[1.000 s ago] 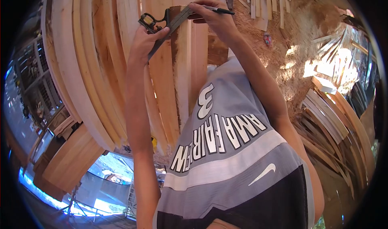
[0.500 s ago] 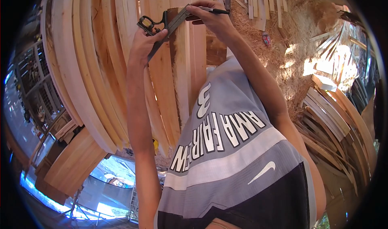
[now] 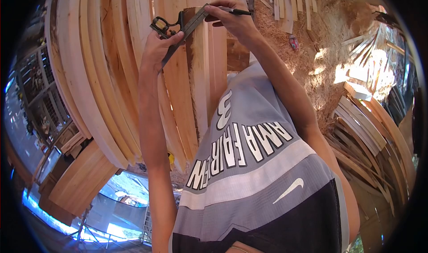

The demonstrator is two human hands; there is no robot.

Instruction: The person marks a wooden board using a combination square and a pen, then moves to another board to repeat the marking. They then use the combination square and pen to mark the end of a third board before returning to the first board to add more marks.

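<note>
A combination square (image 3: 191, 29) lies slantwise across a board with a rough bark edge (image 3: 199, 70). My left hand (image 3: 155, 47) is closed on it near the head, thumb pressed on the blade. Between the fingers of my right hand (image 3: 232, 20) is a black marker (image 3: 240, 12), its back end pointing right. The fingertips of that hand meet the far end of the square's blade. The marker's tip is hidden by the fingers.
Long planks (image 3: 96, 74) lie side by side left of and beneath my hands. Sawdust and shavings (image 3: 307, 74) cover the ground at right, where a small red item (image 3: 293, 43) lies. Stacked offcuts (image 3: 363, 123) are at the far right. A wide board (image 3: 84, 177) sits lower left.
</note>
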